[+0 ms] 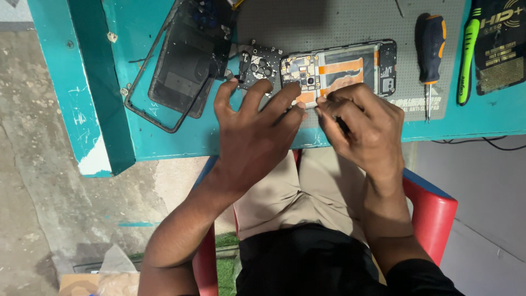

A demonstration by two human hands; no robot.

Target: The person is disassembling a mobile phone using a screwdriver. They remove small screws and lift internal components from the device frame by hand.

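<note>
Thing being worked on: an opened black phone with its back taken off, showing orange strips and small metal parts (339,68). It lies on a grey rubber mat (329,22) on the teal painted worktop (164,140), near the front edge.
Left hand: the left hand (257,123) is spread wide, fingers apart. Its fingertips press on the near left end of the phone. It grips nothing.
Right hand: the right hand (364,123) is pinched together on a thin dark tool (342,125). The tool's tip is hidden, so I cannot tell just where it touches.
Step in hand: it looks like careful poking or lifting work at the phone's near edge, while the other hand keeps the phone from sliding.
Next move calls for: I think a small, gentle push, and a firm hold.
Nearby: a black camera cover plate (262,64), a black phone back cover and thin frame (183,60), a black and orange screwdriver (432,49), and a green and black tool (467,52).
</note>
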